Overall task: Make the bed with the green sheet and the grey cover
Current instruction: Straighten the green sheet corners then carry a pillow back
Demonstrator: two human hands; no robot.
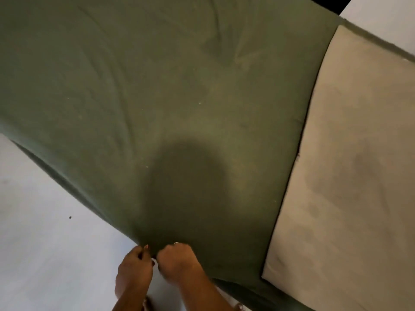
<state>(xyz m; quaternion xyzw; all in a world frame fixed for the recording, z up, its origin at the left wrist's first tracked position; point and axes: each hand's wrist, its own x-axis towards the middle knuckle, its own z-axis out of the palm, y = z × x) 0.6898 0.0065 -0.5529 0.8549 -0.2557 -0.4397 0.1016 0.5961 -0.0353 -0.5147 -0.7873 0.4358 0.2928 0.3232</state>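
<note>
The green sheet (157,90) lies spread over most of the bed, creased and pulled taut toward its near edge. My left hand (134,263) and my right hand (177,261) sit side by side at that near edge, each gripping a bunch of the green fabric. A dark shadow falls on the sheet just above the hands. To the right, a beige strip of bare mattress (350,176) shows beyond the sheet's edge. No grey cover is in view.
A pale floor (45,221) lies to the left of and below the bed, with a small dark speck (70,217) on it. A white surface (386,21) shows at the top right corner, past the mattress.
</note>
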